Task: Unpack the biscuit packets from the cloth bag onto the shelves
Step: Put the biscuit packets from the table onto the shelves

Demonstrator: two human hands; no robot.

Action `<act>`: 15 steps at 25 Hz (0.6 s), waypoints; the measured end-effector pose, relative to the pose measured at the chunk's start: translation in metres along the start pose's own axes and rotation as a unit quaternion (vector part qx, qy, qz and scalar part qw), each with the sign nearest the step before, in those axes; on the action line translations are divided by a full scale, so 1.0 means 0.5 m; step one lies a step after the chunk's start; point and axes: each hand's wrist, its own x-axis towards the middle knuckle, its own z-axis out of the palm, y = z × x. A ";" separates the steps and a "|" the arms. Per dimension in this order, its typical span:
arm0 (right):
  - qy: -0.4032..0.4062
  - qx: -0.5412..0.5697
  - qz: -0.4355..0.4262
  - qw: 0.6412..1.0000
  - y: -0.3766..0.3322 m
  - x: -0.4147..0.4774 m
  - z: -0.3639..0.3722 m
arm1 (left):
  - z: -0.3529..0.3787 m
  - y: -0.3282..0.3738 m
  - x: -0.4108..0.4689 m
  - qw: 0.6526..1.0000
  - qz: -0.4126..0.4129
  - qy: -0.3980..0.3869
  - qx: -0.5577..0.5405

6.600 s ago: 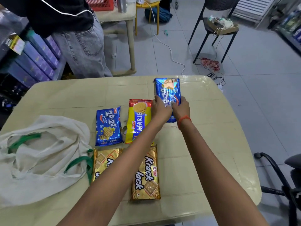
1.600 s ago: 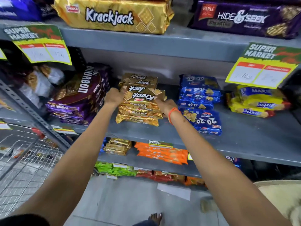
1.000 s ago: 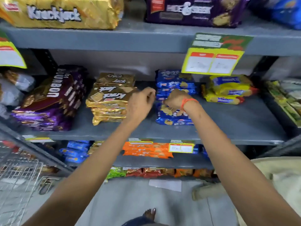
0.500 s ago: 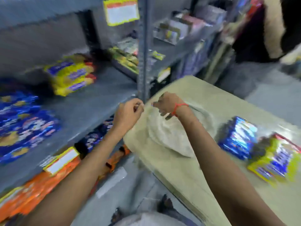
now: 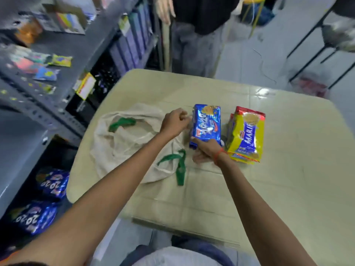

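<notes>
A stack of blue 20-20 biscuit packets (image 5: 206,124) lies on the beige table (image 5: 278,179). My left hand (image 5: 175,122) is curled against the stack's left edge. My right hand (image 5: 206,150) grips its near end, thumb on top. A stack of yellow Marie packets (image 5: 247,135) lies just right of it. The cream cloth bag (image 5: 124,143) with green handles lies flat and slack to the left of the packets. The grey shelves (image 5: 38,104) stand to the left of the table, with more blue 20-20 packets (image 5: 38,217) at the lower left.
Another person (image 5: 194,35) stands at the table's far end beside the shelves. A black chair (image 5: 330,41) stands on the floor at the upper right. The view is motion-blurred.
My view swung from the shelves back to the table. Both hands left the shelf, passed over the cloth bag and now hold the blue 20-20 stack.
</notes>
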 end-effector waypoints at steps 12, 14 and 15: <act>0.032 0.481 0.056 0.874 0.061 0.042 0.012 | 0.134 0.005 0.244 0.982 -0.087 -0.167 0.016; 0.059 0.502 0.059 0.861 0.064 0.046 0.021 | 0.123 -0.002 0.235 0.983 -0.097 -0.153 -0.009; 0.072 0.507 0.055 0.857 0.063 0.043 0.028 | 0.113 -0.006 0.226 0.985 -0.100 -0.138 -0.019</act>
